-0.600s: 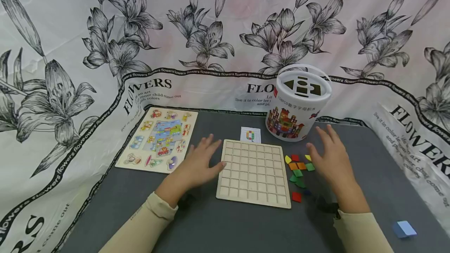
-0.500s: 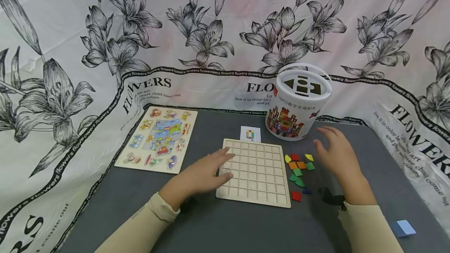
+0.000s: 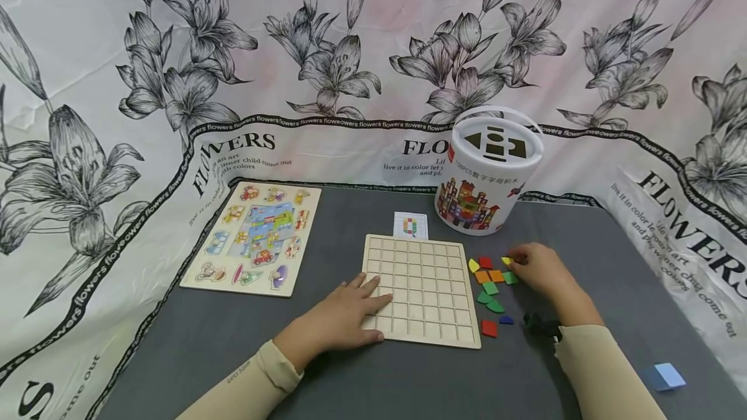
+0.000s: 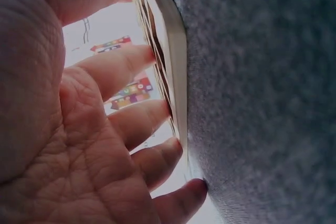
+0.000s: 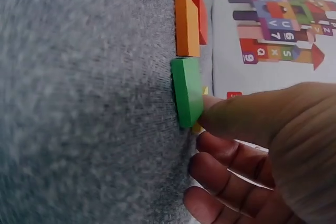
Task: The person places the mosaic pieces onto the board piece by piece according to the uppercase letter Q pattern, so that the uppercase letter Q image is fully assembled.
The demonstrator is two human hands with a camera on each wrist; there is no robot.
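My left hand point(image 3: 335, 319) rests spread on the left edge of a square wooden grid board point(image 3: 420, 290). In the left wrist view its fingertips point(image 4: 157, 109) touch the board's rim point(image 4: 178, 66). At the board's right, my right hand point(image 3: 545, 271) pinches a yellow piece point(image 3: 506, 260) between thumb and fingers. The right wrist view shows the thumb point(image 5: 236, 116) beside a green block point(image 5: 188, 93), which hides most of the yellow piece. Other small flat pieces lie near: orange point(image 3: 482, 277), red point(image 3: 489, 328), green point(image 3: 495, 306) and blue point(image 3: 506, 320).
Behind the board lies a small card point(image 3: 410, 225) with a coloured letter pattern. A white lidded bucket point(image 3: 487, 177) stands at the back right. A picture puzzle board point(image 3: 253, 238) lies to the left. A light blue block point(image 3: 669, 376) sits at the right front.
My right hand has come down and left onto the yellow piece, its fingers curling in. My left hand has moved slightly down and settled on the board's left edge.
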